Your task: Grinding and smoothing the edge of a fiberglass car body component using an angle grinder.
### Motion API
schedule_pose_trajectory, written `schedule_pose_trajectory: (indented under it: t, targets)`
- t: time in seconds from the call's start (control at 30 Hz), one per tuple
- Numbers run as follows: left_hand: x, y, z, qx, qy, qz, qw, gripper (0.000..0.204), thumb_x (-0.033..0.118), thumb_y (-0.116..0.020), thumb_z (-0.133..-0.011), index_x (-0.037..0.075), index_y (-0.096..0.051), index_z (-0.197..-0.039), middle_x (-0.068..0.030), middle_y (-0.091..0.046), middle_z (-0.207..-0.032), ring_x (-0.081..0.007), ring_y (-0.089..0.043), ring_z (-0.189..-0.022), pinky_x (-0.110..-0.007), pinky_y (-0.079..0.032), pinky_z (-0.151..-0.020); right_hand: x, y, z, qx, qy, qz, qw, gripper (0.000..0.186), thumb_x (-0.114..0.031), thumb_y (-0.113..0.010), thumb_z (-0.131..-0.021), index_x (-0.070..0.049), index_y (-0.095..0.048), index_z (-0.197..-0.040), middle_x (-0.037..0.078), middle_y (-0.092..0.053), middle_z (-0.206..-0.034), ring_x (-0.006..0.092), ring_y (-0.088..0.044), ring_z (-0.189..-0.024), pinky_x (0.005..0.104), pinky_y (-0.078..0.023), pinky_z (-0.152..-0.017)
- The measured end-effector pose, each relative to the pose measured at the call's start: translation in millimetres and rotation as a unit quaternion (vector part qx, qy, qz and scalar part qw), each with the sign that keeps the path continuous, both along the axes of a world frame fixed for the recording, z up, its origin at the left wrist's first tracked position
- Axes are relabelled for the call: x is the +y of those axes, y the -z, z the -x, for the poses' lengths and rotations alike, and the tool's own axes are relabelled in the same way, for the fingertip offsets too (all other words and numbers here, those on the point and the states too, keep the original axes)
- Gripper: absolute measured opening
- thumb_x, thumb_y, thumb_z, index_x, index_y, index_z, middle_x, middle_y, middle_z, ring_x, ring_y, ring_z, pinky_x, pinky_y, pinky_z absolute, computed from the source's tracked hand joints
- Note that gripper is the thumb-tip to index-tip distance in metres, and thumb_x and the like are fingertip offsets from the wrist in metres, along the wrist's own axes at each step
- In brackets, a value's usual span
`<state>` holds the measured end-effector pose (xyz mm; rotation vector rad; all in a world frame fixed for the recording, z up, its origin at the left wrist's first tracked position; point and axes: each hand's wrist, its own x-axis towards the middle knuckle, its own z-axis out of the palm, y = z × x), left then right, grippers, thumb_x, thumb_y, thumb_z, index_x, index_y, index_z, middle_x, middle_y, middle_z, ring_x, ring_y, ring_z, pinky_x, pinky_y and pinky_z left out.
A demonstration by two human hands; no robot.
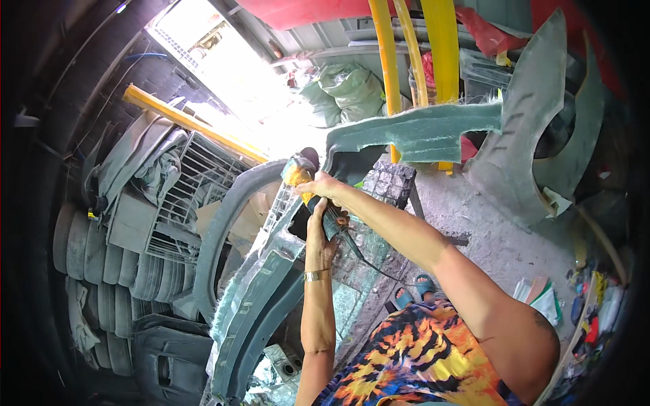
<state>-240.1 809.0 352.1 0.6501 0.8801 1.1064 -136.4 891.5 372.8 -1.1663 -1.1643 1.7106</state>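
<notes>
Grinder (296,173) was gripped in both hands (321,185) near green panel (256,285); frayed left edge (223,317) looked unfinished; completed extent unclear.

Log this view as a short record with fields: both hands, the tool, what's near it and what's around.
Left hand: grip on the power tool, nearer its cable end; metallic band at the wrist
Right hand: grip on the same tool, nearer its head
Tool: orange-yellow and dark, cable trailing
Nearby: rough-edged grey-green panel; contact with tool unclear
Right side: curved grey panels, leaning
Left side: wire rack, stacked dark pieces
Background: pale sacks, yellow posts
</notes>
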Motion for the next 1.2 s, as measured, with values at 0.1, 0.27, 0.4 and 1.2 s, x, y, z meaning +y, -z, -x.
schedule_pose_trajectory:
  t: [0.1, 0.27, 0.4, 1.2]
  targets:
    - [18, 9, -8, -0.018, 0.042, -0.008, 0.999, 0.028, 0.028, -0.058, -0.092, 0.005, -0.058, -0.108, -0.0050, -0.065, -0.095, -0.0171, -0.063, -0.076, -0.031, -0.052, -0.066, 20, 17, -9, -0.030, 0.047, -0.030, 0.998, 0.088, -0.037, -0.081, -0.067, 0.020, -0.042, -0.122, 0.025, -0.056, -0.111, 0.0264, -0.057, -0.099, 0.0338, -0.049, -0.081]
    - [28, 7, -22, -0.037, 0.025, -0.005, 0.999, 0.027, 0.029, -0.057, -0.092, 0.005, -0.059, -0.103, -0.0051, -0.064, -0.090, -0.0175, -0.062, -0.069, -0.029, -0.050, -0.062, 27, 15, -19, -0.003, 0.059, -0.031, 0.998, 0.083, -0.035, -0.082, -0.066, 0.021, -0.046, -0.116, 0.023, -0.059, -0.104, 0.0251, -0.060, -0.091, 0.0323, -0.050, -0.075]
    - [36, 11, -33, -0.079, 0.071, -0.024, 0.994, 0.026, 0.027, -0.057, -0.092, 0.006, -0.059, -0.107, -0.0052, -0.065, -0.096, -0.0175, -0.063, -0.082, -0.032, -0.052, -0.073, 32, 15, -37, 0.007, 0.052, -0.022, 0.998, 0.086, -0.037, -0.083, -0.063, 0.020, -0.047, -0.116, 0.022, -0.059, -0.104, 0.0253, -0.060, -0.090, 0.0320, -0.049, -0.074]
    - [37, 11, -50, -0.067, 0.055, -0.033, 0.996, 0.024, 0.026, -0.057, -0.093, 0.005, -0.060, -0.103, -0.0041, -0.065, -0.090, -0.0154, -0.062, -0.072, -0.030, -0.051, -0.065, 16, -9, -56, -0.047, 0.040, -0.007, 0.998, 0.102, -0.045, -0.081, -0.063, 0.018, -0.037, -0.130, 0.029, -0.048, -0.127, 0.0313, -0.051, -0.116, 0.0364, -0.044, -0.093]
